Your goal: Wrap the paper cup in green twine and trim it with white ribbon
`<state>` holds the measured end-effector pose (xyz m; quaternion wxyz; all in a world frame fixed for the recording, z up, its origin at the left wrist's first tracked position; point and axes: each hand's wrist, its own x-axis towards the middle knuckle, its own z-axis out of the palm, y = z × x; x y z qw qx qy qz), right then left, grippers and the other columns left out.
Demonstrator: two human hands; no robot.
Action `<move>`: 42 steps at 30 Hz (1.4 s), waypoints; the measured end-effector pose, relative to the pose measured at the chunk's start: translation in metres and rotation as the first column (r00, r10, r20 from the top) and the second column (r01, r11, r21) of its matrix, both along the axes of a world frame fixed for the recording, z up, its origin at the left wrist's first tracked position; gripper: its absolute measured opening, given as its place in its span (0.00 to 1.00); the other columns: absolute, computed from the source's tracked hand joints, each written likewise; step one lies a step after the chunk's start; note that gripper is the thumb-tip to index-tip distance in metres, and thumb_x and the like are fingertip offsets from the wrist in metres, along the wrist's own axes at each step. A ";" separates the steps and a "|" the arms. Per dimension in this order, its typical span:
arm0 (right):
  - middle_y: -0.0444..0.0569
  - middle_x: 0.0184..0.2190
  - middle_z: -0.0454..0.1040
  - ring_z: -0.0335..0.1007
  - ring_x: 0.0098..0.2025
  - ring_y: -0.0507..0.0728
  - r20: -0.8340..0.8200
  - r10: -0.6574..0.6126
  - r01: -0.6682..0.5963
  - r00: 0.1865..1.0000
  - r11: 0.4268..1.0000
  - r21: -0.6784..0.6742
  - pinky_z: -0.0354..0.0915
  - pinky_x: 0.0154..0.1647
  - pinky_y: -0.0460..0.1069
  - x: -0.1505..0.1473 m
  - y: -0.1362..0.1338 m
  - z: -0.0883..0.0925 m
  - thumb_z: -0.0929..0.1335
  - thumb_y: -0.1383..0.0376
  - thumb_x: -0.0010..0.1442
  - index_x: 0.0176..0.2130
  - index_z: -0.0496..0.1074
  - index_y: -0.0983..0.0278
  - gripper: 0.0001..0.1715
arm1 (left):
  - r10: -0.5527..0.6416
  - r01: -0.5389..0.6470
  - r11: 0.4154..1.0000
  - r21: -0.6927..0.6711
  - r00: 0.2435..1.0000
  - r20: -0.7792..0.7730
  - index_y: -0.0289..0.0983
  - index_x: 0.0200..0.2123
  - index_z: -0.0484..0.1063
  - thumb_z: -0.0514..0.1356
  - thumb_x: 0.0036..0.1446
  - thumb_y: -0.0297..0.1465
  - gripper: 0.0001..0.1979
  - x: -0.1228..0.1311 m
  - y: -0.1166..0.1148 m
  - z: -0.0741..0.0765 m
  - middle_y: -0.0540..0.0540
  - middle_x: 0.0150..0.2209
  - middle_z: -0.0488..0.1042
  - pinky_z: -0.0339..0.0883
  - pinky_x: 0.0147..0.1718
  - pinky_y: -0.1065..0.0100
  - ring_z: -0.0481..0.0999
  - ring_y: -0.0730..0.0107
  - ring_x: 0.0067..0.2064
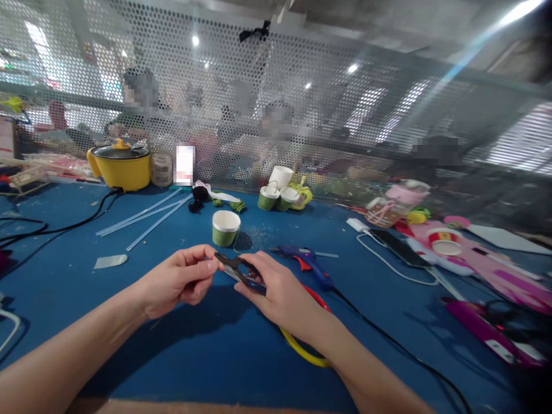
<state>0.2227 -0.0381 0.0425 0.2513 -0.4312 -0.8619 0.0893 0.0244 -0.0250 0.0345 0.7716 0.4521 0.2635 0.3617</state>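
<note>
Dark-jawed pliers (235,265) are in my right hand (282,290), whose fingers wrap round them. Their jaws point left and touch the fingertips of my left hand (183,279). That hand is closed in a pinch; what it grips is too small to make out. Just beyond the hands stands a small green cup (225,230) with a white rim, and a thin strand hangs down its right side. A red handle (317,298) and a yellow handle (304,351) show from under my right hand and forearm.
A blue glue gun (313,267) lies right of my hands, its black cord running to the front right. Green cups (268,198), a yellow pot (125,169) and clear sticks (150,215) are farther back. A phone (399,247) and purple power strip (487,330) lie right.
</note>
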 end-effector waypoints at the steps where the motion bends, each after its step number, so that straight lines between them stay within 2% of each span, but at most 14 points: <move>1: 0.51 0.34 0.69 0.67 0.34 0.56 0.003 -0.002 0.002 1.000 1.000 0.003 0.66 0.34 0.50 0.000 0.000 0.000 0.66 0.63 0.56 0.44 0.64 0.65 0.15 | 0.000 0.000 1.000 0.000 1.000 0.000 0.35 0.29 0.65 0.63 0.48 0.37 0.12 0.000 0.000 0.000 0.57 0.13 0.59 0.39 0.14 0.78 0.48 0.85 0.14; 10: 0.50 0.33 0.71 0.67 0.34 0.55 -0.009 0.004 -0.004 1.000 1.000 -0.013 0.65 0.34 0.49 0.000 0.000 -0.006 0.65 0.64 0.57 0.41 0.66 0.65 0.11 | -0.003 0.003 1.000 -0.001 1.000 -0.002 0.35 0.29 0.65 0.64 0.47 0.37 0.14 0.003 -0.001 0.001 0.57 0.13 0.60 0.39 0.14 0.78 0.48 0.85 0.14; 14: 0.51 0.35 0.70 0.67 0.34 0.55 -0.011 0.011 -0.012 1.000 0.998 -0.057 0.65 0.35 0.49 0.000 0.000 -0.003 0.65 0.59 0.57 0.43 0.65 0.65 0.16 | -0.003 0.003 1.000 -0.013 0.999 0.032 0.34 0.29 0.65 0.63 0.49 0.35 0.11 0.001 0.000 0.001 0.57 0.13 0.59 0.40 0.13 0.79 0.48 0.85 0.14; 17: 0.51 0.35 0.68 0.66 0.35 0.55 0.010 0.013 -0.012 1.000 0.997 -0.079 0.65 0.34 0.49 0.000 0.000 0.002 0.65 0.57 0.56 0.46 0.64 0.66 0.20 | -0.047 0.051 0.998 -0.046 0.996 0.076 0.34 0.29 0.67 0.61 0.51 0.33 0.08 -0.002 0.002 -0.002 0.57 0.12 0.59 0.42 0.13 0.79 0.47 0.85 0.13; 22: 0.52 0.34 0.67 0.66 0.35 0.56 0.034 0.014 -0.013 0.999 0.999 -0.046 0.65 0.32 0.49 0.001 0.001 0.003 0.66 0.59 0.55 0.45 0.64 0.66 0.19 | -0.134 0.148 0.984 -0.103 0.983 0.126 0.34 0.27 0.68 0.60 0.51 0.31 0.06 -0.004 0.005 -0.004 0.57 0.11 0.57 0.42 0.12 0.80 0.45 0.85 0.13; 28: 0.49 0.30 0.69 0.65 0.30 0.54 0.009 0.032 -0.032 0.999 0.999 -0.002 0.64 0.30 0.48 0.000 0.002 -0.003 0.66 0.61 0.56 0.40 0.66 0.66 0.13 | -0.156 0.169 0.981 -0.094 0.979 0.133 0.33 0.27 0.68 0.59 0.53 0.30 0.06 -0.005 0.005 -0.005 0.57 0.11 0.58 0.44 0.12 0.80 0.46 0.85 0.13; 36: 0.51 0.35 0.69 0.66 0.33 0.54 0.007 0.050 -0.049 0.999 0.996 -0.078 0.65 0.32 0.49 0.002 0.001 0.004 0.67 0.56 0.54 0.46 0.64 0.65 0.23 | -0.204 0.229 0.968 -0.098 0.955 0.216 0.33 0.28 0.69 0.57 0.55 0.28 0.05 -0.005 0.006 -0.006 0.56 0.12 0.59 0.43 0.11 0.81 0.46 0.85 0.12; 42: 0.51 0.34 0.69 0.66 0.31 0.54 -0.005 0.076 -0.077 0.997 0.995 -0.063 0.64 0.30 0.48 0.003 0.003 0.001 0.66 0.58 0.55 0.45 0.64 0.66 0.20 | -0.287 0.318 0.944 -0.090 0.923 0.256 0.33 0.28 0.69 0.54 0.57 0.26 0.07 -0.006 0.008 -0.007 0.56 0.12 0.57 0.42 0.11 0.81 0.46 0.85 0.12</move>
